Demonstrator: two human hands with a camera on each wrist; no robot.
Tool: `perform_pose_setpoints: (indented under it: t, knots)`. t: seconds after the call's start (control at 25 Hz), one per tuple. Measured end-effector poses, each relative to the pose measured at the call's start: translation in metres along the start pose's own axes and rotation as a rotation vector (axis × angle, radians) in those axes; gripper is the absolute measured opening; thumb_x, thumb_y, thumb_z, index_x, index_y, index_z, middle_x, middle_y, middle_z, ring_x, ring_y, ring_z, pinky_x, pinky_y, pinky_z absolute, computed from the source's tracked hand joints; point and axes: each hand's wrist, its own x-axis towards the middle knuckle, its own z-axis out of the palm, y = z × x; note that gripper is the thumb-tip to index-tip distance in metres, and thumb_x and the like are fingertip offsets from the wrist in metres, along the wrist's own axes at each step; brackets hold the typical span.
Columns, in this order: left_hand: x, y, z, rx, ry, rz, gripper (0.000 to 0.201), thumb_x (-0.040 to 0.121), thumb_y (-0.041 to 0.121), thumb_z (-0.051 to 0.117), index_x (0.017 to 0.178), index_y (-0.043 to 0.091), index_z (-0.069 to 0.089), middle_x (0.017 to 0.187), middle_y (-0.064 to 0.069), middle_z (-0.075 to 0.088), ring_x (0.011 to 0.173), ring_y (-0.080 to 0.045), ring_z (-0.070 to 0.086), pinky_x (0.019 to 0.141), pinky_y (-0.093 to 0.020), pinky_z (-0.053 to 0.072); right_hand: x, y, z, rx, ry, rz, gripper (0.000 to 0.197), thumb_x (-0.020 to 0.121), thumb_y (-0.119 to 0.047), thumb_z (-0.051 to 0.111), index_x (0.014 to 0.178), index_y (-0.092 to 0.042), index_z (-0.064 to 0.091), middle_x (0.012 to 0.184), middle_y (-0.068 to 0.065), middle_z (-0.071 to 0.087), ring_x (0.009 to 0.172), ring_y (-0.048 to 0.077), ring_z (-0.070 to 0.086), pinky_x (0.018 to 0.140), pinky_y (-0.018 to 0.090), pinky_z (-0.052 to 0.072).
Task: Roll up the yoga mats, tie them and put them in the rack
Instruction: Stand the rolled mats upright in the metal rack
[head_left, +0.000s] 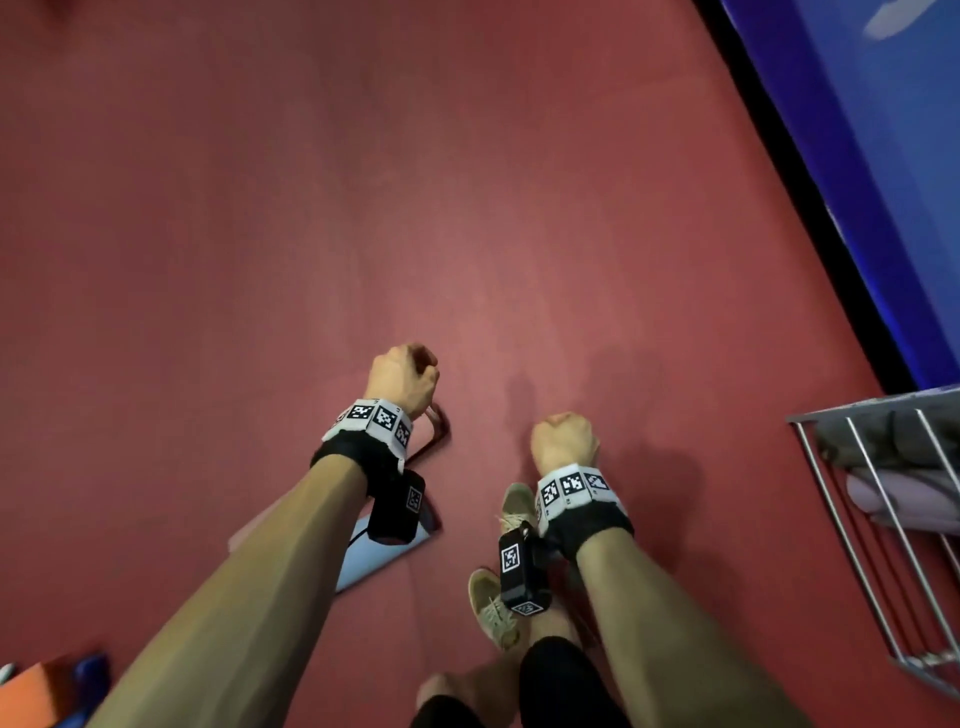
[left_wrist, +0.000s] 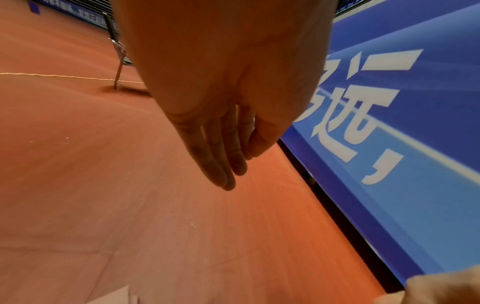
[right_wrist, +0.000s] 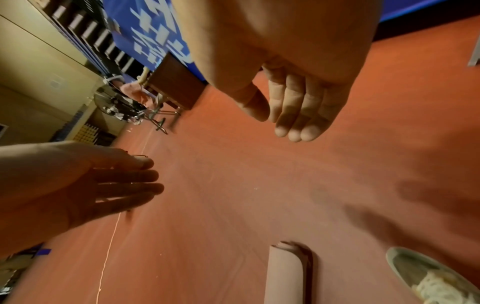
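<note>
Head view is showing the left hand (head_left: 402, 382) and right hand (head_left: 563, 441) hovering above the red floor (head_left: 260, 234). Both are hanging with fingers relaxed, nearly straight, holding nothing. Below, a rolled mat (right_wrist: 287, 273) is lying beside a shoe (right_wrist: 428, 275).

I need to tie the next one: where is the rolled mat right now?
The rolled mat lies on the red floor at the bottom of the right wrist view, just left of the person's shoe, below the right hand.

Blue banner (left_wrist: 415, 144), right of the left wrist frame: large white Chinese characters, one legibly "远", followed by a comma. Blue banner, upper left of the right wrist frame: white characters, illegible. Wristbands (head_left: 570, 486): square coded markers, no text.
</note>
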Motion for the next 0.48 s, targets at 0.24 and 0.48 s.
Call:
perform_pose_setpoints:
  t: [0.24, 0.48]
  knots:
    - [0.061, -0.076, 0.029, 0.029, -0.028, -0.037, 0.023, 0.084, 0.008, 0.055, 0.097, 0.008, 0.074, 0.091, -0.015, 0.075, 0.088, -0.03, 0.072, 0.088, -0.038, 0.055, 0.04, 0.02, 0.111, -0.106, -0.078, 0.074, 0.03, 0.092, -0.008, 0.049, 0.111, 0.001, 0.071, 0.118, 0.024, 0.067, 0.112, 0.04, 0.06, 0.094, 0.039, 0.047]
    - [0.102, -0.149, 0.088, 0.201, -0.236, 0.126, 0.023, 0.088, 0.01, 0.055, 0.106, 0.007, 0.071, 0.101, -0.016, 0.074, 0.098, -0.031, 0.069, 0.092, -0.038, 0.051, 0.071, 0.086, 0.221, -0.211, -0.175, 0.115, 0.032, 0.092, -0.009, 0.05, 0.116, -0.002, 0.069, 0.122, 0.02, 0.066, 0.114, 0.036, 0.061, 0.093, 0.032, 0.046]
